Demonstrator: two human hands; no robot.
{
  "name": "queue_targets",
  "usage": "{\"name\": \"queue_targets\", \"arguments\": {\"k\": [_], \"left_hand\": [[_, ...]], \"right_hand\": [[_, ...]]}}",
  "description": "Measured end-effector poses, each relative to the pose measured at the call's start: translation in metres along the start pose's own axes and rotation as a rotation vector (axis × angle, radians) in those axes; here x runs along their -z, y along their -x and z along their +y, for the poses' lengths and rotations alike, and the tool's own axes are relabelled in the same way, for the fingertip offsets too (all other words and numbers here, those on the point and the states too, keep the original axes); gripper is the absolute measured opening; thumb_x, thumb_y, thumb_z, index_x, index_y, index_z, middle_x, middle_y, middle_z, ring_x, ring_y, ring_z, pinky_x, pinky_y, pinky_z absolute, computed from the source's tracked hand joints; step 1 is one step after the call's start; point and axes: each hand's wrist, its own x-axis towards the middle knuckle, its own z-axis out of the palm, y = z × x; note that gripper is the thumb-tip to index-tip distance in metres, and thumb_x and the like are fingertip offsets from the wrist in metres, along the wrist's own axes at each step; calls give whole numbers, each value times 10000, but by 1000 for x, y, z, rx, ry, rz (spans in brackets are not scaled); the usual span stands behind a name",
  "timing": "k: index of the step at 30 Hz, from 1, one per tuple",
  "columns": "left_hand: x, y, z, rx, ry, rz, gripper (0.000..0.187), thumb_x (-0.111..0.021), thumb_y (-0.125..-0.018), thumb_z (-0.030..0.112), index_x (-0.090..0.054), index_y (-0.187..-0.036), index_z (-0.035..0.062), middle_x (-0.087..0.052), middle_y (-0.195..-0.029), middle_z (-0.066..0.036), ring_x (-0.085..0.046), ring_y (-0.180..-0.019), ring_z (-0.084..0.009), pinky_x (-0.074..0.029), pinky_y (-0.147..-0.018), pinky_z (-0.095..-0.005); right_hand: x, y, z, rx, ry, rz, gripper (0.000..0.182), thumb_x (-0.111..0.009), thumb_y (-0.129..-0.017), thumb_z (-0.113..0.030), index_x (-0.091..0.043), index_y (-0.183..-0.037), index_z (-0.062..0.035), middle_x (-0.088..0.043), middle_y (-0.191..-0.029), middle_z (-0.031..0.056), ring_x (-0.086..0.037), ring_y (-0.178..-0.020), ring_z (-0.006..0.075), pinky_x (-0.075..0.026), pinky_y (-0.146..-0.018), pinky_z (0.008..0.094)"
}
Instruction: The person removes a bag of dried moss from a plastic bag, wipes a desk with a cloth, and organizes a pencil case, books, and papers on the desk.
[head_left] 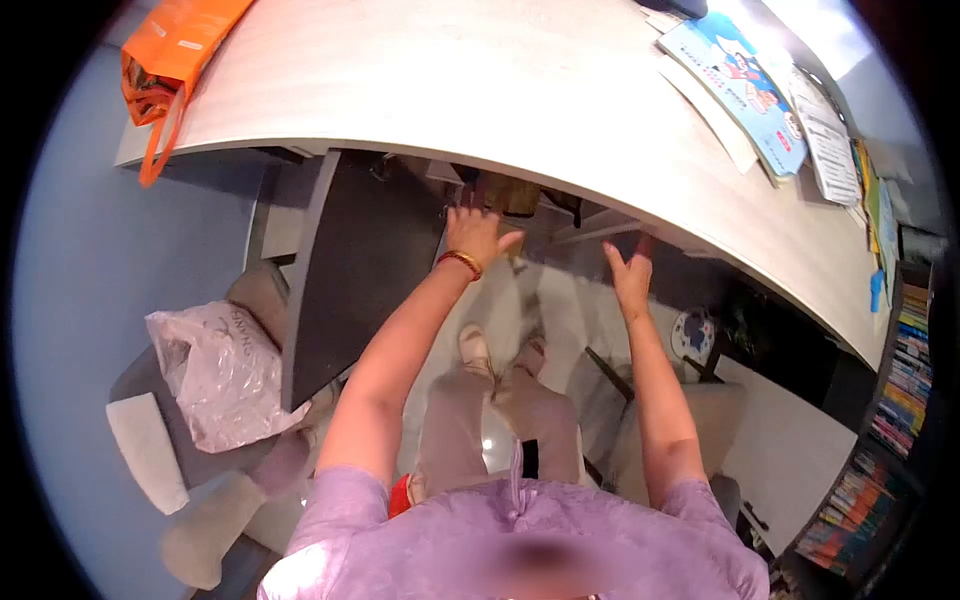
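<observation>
At upper centre, the left hand (476, 237) is reaching toward the compartment (595, 226) beneath the tabletop (430, 90), the right hand (632, 278) is hovering rightward; thumbs are standing apart from fingers (fingertip contact one cannot tell). Hasty lifting could be scraping knuckles against the overhang.

Plastic bag (215, 385) — letters "CHAN" legible — other print too small.

attire inspected: lavender top (430, 535) with short sleeves (345, 500); a narrow matching strip (517, 465) at the front (cord or zip, not determinable). trousers (452, 420) beige-grey; footwear (474, 348) pale. left wrist (470, 251) fitted with a thin red-and-gold bracelet (461, 262).
</observation>
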Motion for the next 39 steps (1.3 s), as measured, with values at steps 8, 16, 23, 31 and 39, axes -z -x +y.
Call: {"name": "queue_targets", "arguments": {"k": [8, 16, 23, 31, 39], "left_hand": [[-27, -137, 16, -324, 333, 668, 698, -456, -697, 601, -425, -1254, 181, -359, -1300, -158, -320, -1180, -381, -185, -969, -559], [-96, -117, 61, -485, -138, 514, 578, -434, -770, 504, -421, -1256, 191, -296, -1347, -155, -221, -1258, -361, -161, -972, -583], [-47, -196, -29, 73, 100, 710, 891, -530, -658, 645, -261, -1342, 142, -170, -1402, -181, -140, -1293, -368, -155, -1019, -493], [-16, -361, -58, -344, 343, 586, 677, -573, -719, 482, -400, -1236, 81, -416, -1261, -124, -369, -1179, -256, -282, -987, -349], [29, -452, 29, -117, 177, 412, 540, -541, -737, 423, -472, -1161, 95, -436, -1244, -110, -370, -1179, -257, -289, -982, -355]], "right_hand": [[-59, -51, 24, 105, -400, 315, 462, -722, -700, -195, -517, -1008, 82, -560, -993, 138, -519, -900, 200, -400, -819, 302], [-62, -52, 12, 270, -427, 482, 268, -703, -708, -180, -603, -803, 50, -618, -764, 71, -546, -708, 148, -431, -708, 272], [-49, -39, 16, 167, -281, 527, 287, -690, -715, -226, -610, -792, 39, -621, -723, 80, -535, -663, 120, -429, -668, 259], [-57, -60, 44, 188, -513, 389, 366, -676, -697, -171, -525, -962, 31, -562, -873, 85, -524, -789, 168, -423, -728, 305], [-88, -82, 130, 375, -26, 463, 408, -615, -743, -214, -491, -1045, 30, -524, -987, 176, -497, -913, 290, -382, -825, 386]]}}
